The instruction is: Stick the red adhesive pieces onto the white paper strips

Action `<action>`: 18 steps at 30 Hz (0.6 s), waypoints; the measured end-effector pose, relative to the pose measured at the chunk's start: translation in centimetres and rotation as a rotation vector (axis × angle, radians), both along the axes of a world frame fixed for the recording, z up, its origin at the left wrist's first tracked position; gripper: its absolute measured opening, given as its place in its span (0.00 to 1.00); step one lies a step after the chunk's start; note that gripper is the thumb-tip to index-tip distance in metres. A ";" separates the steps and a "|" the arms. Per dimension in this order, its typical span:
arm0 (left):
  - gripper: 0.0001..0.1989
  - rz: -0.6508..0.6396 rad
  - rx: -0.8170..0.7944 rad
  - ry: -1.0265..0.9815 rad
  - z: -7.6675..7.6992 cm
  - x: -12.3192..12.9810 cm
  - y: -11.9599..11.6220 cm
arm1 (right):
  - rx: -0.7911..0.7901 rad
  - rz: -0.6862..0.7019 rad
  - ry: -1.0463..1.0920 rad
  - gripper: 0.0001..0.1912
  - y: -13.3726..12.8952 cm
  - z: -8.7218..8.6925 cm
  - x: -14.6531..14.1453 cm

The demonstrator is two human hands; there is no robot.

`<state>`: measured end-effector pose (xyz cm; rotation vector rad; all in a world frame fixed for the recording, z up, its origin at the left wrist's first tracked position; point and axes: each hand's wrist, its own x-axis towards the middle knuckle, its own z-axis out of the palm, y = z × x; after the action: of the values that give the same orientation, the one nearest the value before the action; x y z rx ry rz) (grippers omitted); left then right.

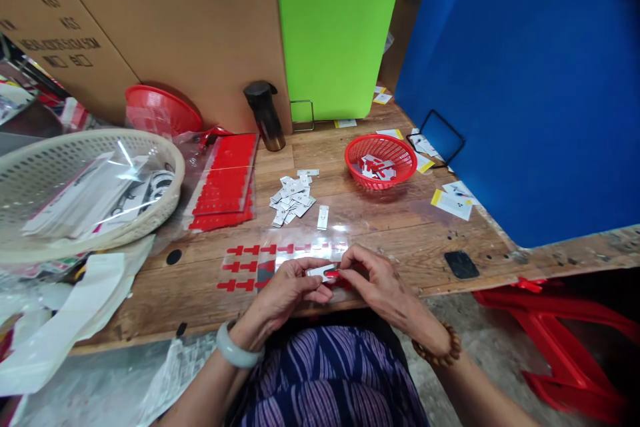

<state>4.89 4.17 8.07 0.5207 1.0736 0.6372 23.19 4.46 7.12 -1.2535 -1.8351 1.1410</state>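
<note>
Near the table's front edge, my left hand (294,288) grips a small white card (320,272) between thumb and fingers. The fingers of my right hand (373,280) pinch a small red sticker (332,273) at the card's right end. Under and beside my hands lies a clear sheet with rows of red T-shaped stickers (249,267). Beyond it are a loose pile of small white cards (293,199) and a single card (323,217) apart from the pile. A red basket (381,140) at the back holds several white cards with red parts.
Red sticker sheets (225,177) lie left of the pile, beside a large cream basket (173,193) of packaging. A dark bottle (267,117) stands at the back by a green board (335,27). A blue board (530,100) and yellow-white cards (453,204) are at right.
</note>
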 end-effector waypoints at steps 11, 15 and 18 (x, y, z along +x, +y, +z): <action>0.19 -0.016 0.006 0.005 0.1 0.2 0.0 | 0.018 0.008 -0.009 0.06 0.0 -0.3 0.0; 0.18 -0.008 -0.002 0.003 0.0 0.2 0.1 | 0.005 0.002 -0.012 0.06 0.1 -0.3 0.0; 0.19 -0.005 -0.006 -0.004 -0.1 0.2 0.2 | 0.004 0.004 -0.003 0.06 0.1 -0.3 0.0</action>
<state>5.13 4.37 7.96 0.5169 1.0699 0.6299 23.14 4.57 6.82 -1.2498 -1.8423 1.1378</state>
